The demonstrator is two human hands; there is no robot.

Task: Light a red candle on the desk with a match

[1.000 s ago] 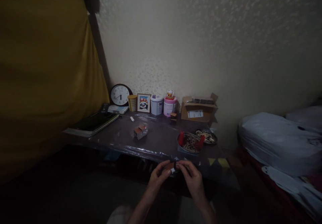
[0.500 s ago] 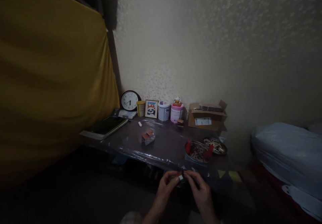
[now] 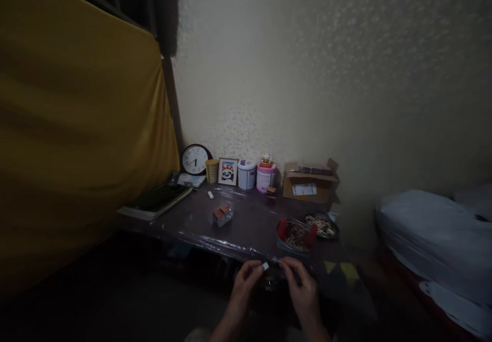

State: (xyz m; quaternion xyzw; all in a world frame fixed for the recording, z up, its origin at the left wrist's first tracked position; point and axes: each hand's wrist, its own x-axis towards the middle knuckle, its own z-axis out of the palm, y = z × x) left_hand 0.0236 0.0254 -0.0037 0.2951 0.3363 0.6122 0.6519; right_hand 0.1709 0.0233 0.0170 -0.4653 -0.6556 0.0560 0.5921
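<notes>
While a small white piece (image 3: 265,265) sat pinched in the left hand (image 3: 244,281) near the table (image 3: 248,225) edge, the right hand (image 3: 303,283) seemed closed on a pale sliver (image 3: 279,261) — pieces apart, handling apparently midway — brown-topped boxes (image 3: 222,214) lying untouched beyond.

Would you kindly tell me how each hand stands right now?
Left hand: closed, pinching a small white piece.
Right hand: closed in a pinch, seemingly on something thin, too dim to identify.

left hand (image 3: 244,282): bare | right hand (image 3: 302,284): bare | forearms (image 3: 231,315): uncovered, slender | pale cloth (image 3: 197,335): rounded edge, details too dim
</notes>
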